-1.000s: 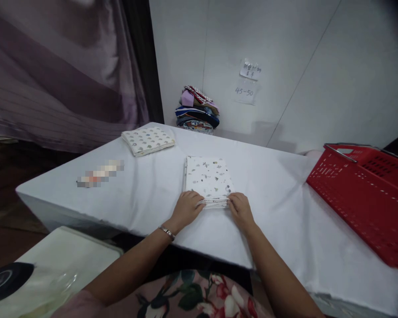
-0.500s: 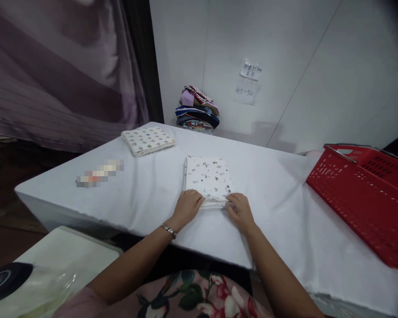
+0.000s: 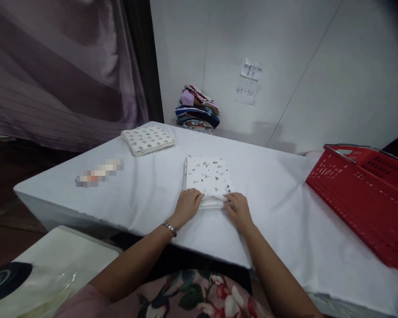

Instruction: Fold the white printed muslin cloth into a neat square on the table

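Observation:
A folded white cloth (image 3: 208, 174) printed with small plants lies flat on the white-covered table (image 3: 272, 212) in front of me. At its near left corner, my left hand (image 3: 188, 205) is closed on the cloth's layered edge, a metal bracelet (image 3: 170, 229) round the wrist. My right hand (image 3: 240, 211) pinches the same edge at the near right corner. Between the hands the upper layers are slightly raised from those beneath. Some fingertips are hidden under the cloth.
Back left on the table lies another folded patterned cloth (image 3: 148, 140). A blurred-out object (image 3: 99, 173) lies left of it, nearer me. A red perforated basket (image 3: 365, 203) stands at the right. Behind the table is a stack of folded fabrics (image 3: 197, 110) against the wall.
The near edge's upper layers are lifted slightly higher, showing more of the white layers beneath. Both hands have barely shifted and keep hold of the corners.

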Motion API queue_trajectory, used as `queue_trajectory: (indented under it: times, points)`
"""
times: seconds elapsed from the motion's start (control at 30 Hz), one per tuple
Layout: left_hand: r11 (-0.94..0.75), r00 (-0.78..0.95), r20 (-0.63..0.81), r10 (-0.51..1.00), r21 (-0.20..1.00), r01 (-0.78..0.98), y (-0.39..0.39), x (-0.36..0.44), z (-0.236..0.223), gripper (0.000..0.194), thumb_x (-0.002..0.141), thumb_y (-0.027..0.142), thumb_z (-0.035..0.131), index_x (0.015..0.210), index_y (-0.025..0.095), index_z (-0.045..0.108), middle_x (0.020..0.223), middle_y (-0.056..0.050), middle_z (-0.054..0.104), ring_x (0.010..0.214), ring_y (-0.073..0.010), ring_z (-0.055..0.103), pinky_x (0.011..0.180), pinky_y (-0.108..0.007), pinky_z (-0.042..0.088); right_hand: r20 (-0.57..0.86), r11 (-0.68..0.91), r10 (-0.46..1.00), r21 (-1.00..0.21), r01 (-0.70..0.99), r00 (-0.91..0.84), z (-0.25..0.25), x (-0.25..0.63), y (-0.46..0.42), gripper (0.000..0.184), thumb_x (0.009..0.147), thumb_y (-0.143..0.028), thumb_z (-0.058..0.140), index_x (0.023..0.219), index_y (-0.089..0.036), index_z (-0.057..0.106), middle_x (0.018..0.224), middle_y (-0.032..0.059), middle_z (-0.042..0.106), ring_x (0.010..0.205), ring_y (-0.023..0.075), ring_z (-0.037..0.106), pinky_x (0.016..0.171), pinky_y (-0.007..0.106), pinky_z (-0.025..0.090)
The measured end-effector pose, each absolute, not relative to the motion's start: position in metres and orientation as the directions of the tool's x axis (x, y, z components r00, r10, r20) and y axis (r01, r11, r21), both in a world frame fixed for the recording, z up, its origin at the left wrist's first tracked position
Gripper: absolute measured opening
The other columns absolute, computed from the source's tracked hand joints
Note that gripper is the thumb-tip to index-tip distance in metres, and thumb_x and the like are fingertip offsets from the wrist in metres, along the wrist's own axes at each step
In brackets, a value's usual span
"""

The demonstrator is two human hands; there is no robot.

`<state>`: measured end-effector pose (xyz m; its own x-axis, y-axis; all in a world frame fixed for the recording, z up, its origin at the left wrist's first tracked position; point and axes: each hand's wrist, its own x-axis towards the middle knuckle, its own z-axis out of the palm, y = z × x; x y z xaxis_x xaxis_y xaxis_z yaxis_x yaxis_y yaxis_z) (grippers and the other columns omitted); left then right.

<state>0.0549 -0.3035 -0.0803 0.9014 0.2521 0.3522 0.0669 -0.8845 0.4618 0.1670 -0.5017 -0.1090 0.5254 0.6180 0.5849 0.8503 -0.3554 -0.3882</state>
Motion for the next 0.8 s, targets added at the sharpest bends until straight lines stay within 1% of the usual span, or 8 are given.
queue_trajectory:
  times: [0.07,0.17,0.3,0.43,0.53,0.67,0.8]
  points:
    - [-0.897,0.906,0.36,0.221,0.441,0.044,-0.303,0.054,-0.081,0.023,0.091,0.026,0.04,0.075,0.018,0.055,0.079,-0.001,0.06,0.079,-0.0166,0.053,0.075,-0.033,0.036,0.604,-0.356,0.59,-0.4,0.845,0.535,-0.111,0.168,-0.501,0.019,0.084,-0.021,0.051,0.101,-0.023,0.06,0.097,0.0053,0.061,0.093,0.0209,0.053,0.083,0.039,0.039]
    - [-0.918,0.912,0.376,0.165,0.397,0.002,-0.301,0.051,-0.082,0.023,0.091,0.027,0.04,0.077,0.018,0.056,0.08,-0.002,0.06,0.08,-0.0168,0.052,0.076,-0.033,0.036,0.643,-0.344,0.572,-0.375,0.861,0.509,-0.111,0.169,-0.501,0.018,0.087,-0.019,0.048,0.101,-0.022,0.059,0.095,0.0054,0.062,0.091,0.0201,0.053,0.084,0.04,0.039]
    - [-0.937,0.918,0.385,0.097,0.345,-0.046,-0.3,0.049,-0.084,0.026,0.092,0.029,0.038,0.079,0.018,0.057,0.081,-0.002,0.06,0.081,-0.017,0.051,0.077,-0.034,0.037,0.662,-0.331,0.583,-0.337,0.881,0.472,-0.109,0.167,-0.505,0.022,0.088,-0.017,0.044,0.104,-0.023,0.059,0.098,0.0065,0.06,0.095,0.0208,0.053,0.085,0.041,0.039]
    - [-0.947,0.913,0.404,0.059,0.311,-0.076,-0.298,0.046,-0.085,0.025,0.093,0.029,0.038,0.083,0.019,0.059,0.083,-0.004,0.06,0.083,-0.0179,0.051,0.08,-0.035,0.037,0.639,-0.327,0.618,-0.319,0.889,0.457,-0.109,0.167,-0.509,0.023,0.087,-0.017,0.044,0.102,-0.024,0.06,0.098,0.0063,0.059,0.094,0.0214,0.052,0.082,0.041,0.04]
    - [-0.942,0.91,0.415,0.028,0.315,-0.115,-0.297,0.043,-0.087,0.023,0.092,0.032,0.041,0.087,0.02,0.06,0.087,-0.003,0.061,0.087,-0.0182,0.051,0.082,-0.036,0.037,0.603,-0.316,0.657,-0.326,0.891,0.453,-0.109,0.168,-0.511,0.023,0.086,-0.016,0.045,0.102,-0.023,0.061,0.096,0.0063,0.059,0.093,0.0215,0.053,0.082,0.041,0.041]
    - [-0.933,0.911,0.413,0.007,0.331,-0.143,-0.295,0.04,-0.088,0.019,0.086,0.036,0.051,0.093,0.022,0.062,0.092,-0.004,0.061,0.089,-0.0194,0.051,0.083,-0.037,0.037,0.566,-0.287,0.693,-0.353,0.89,0.448,-0.106,0.167,-0.514,0.025,0.083,-0.02,0.051,0.106,-0.023,0.059,0.1,0.0071,0.058,0.097,0.0228,0.052,0.084,0.042,0.041]
    - [-0.924,0.912,0.41,0.033,0.36,-0.128,-0.295,0.041,-0.087,0.018,0.088,0.033,0.049,0.09,0.022,0.063,0.089,-0.002,0.062,0.087,-0.018,0.051,0.081,-0.035,0.037,0.551,-0.273,0.703,-0.374,0.886,0.449,-0.102,0.165,-0.516,0.028,0.082,-0.02,0.052,0.109,-0.023,0.058,0.102,0.0073,0.058,0.098,0.0231,0.051,0.085,0.043,0.041]
